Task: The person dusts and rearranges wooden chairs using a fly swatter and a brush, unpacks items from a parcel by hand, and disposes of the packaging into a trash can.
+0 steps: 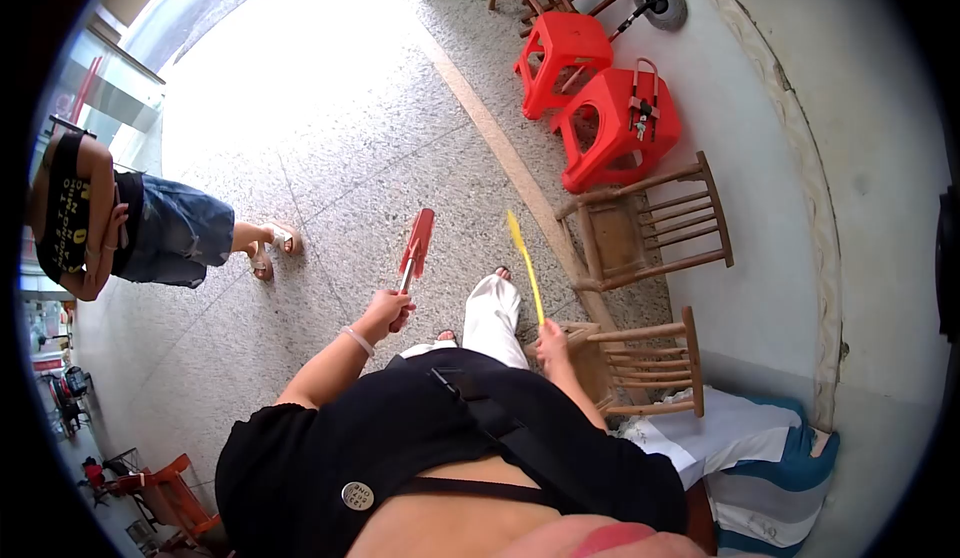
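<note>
My left hand (389, 313) is closed round the handle of a red-headed tool (418, 243) with a metal shaft, its head pointing away from me over the speckled floor. In my right hand (551, 346) is the lower end of a thin yellow stick (532, 276), whose wider tip also points away from me. The two tools are apart. My white trousers (494, 313) and feet show between and below them. What the red head is exactly is hard to tell.
Wooden chairs (618, 238) stand along the right wall, with red stools (625, 128) beyond them. Folded cloth (760, 448) lies at the lower right. A person in denim shorts (180, 233) stands at the left. A reddish chair (172, 498) is at the lower left.
</note>
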Action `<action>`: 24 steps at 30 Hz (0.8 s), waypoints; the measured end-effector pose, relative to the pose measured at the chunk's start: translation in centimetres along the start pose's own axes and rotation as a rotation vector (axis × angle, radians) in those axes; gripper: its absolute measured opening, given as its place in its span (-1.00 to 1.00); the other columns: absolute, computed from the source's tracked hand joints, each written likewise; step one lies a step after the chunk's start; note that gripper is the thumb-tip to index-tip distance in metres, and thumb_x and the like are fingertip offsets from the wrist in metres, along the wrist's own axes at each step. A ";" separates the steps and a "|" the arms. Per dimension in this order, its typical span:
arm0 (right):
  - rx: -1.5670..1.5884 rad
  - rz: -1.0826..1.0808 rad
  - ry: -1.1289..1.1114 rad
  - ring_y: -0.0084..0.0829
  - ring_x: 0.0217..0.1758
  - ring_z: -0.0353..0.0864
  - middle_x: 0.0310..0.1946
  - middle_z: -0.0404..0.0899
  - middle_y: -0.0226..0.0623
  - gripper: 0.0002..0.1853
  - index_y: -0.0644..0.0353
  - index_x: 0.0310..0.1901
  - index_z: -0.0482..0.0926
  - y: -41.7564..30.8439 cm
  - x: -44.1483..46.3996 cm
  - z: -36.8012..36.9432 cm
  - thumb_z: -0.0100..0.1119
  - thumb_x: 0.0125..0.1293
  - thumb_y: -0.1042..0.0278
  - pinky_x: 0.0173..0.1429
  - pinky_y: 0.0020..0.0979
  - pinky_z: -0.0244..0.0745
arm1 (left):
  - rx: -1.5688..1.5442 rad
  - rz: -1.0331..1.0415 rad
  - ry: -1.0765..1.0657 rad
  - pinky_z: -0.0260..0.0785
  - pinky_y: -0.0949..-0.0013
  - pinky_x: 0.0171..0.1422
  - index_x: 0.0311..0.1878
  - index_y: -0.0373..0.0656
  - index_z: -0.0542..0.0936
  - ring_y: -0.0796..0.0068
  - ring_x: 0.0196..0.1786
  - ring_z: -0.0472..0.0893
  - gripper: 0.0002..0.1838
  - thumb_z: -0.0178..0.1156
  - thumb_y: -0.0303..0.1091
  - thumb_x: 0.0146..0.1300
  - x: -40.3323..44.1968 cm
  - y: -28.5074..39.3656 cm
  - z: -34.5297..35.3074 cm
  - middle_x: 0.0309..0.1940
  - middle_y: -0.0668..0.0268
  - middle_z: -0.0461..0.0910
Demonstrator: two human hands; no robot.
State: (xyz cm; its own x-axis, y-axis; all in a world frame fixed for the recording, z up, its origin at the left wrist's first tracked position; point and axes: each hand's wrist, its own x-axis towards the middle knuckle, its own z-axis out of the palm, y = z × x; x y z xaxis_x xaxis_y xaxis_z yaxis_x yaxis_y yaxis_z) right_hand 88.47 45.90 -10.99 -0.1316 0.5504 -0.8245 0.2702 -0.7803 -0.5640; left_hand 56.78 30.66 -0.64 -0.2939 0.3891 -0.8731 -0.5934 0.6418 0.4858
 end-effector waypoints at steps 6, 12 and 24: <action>0.012 -0.186 0.118 -0.68 -0.84 0.09 -0.72 0.23 -0.49 -0.67 0.02 0.03 0.34 -15.1 7.6 -2.3 -0.06 0.20 0.29 -0.83 -0.61 -0.03 | -0.006 0.022 0.078 0.02 0.45 -0.83 -0.54 -0.28 0.36 0.61 -0.87 0.18 -0.89 -0.03 -0.48 0.05 4.3 3.9 2.2 -0.77 0.35 0.30; -0.133 -0.543 0.156 -0.69 -0.78 0.17 -0.73 0.27 -0.53 -0.70 0.10 -0.02 0.43 -24.4 17.3 -0.5 -0.04 0.19 0.30 -0.76 -0.60 0.06 | -0.041 0.013 0.189 0.02 0.41 -0.83 -0.61 -0.26 0.32 0.54 -0.85 0.22 -0.87 -0.05 -0.54 0.02 8.1 7.2 2.0 -0.78 0.30 0.28; -0.538 -0.513 -0.398 -0.71 -0.62 0.31 -0.68 0.38 -0.53 -0.61 0.16 0.00 0.44 -37.6 18.5 11.6 0.09 0.10 0.29 -0.51 -0.62 0.25 | 0.134 -0.092 0.448 0.06 0.41 -0.82 -0.51 -0.28 0.34 0.45 -0.79 0.35 -0.96 -0.01 -0.54 -0.03 17.3 13.0 0.1 -0.75 0.27 0.32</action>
State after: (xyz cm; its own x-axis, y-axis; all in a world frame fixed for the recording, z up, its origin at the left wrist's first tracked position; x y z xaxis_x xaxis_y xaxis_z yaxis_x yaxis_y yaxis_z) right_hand 64.84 81.98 -5.54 -0.6609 0.5740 -0.4835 0.4894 -0.1587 -0.8575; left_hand 44.05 45.79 -9.45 -0.5562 0.0217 -0.8307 -0.5394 0.7511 0.3808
